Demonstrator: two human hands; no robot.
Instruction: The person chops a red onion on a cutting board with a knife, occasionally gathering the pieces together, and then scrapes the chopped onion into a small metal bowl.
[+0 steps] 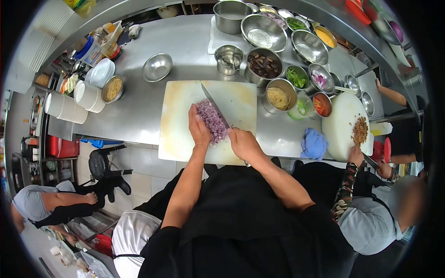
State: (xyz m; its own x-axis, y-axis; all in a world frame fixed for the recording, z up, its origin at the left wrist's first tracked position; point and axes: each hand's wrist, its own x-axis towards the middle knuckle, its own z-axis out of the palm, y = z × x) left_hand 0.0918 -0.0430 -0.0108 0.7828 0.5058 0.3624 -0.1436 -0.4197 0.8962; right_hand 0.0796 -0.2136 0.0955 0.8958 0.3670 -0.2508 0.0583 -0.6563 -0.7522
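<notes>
A pile of chopped purple onion (212, 120) lies on the white cutting board (178, 125) in front of me. My left hand (198, 129) rests against the left side of the pile, fingers curled on it. My right hand (243, 142) grips the handle of a large knife (214, 104), whose blade runs along the right side of the pile and points away from me.
Several steel bowls of ingredients (264, 65) stand beyond the board. Stacked white plates (69, 107) sit at left, a blue cloth (314, 143) at right. A co-worker's hands (357, 155) work at a round white board (340, 125) on the right. Another person (51, 204) crouches lower left.
</notes>
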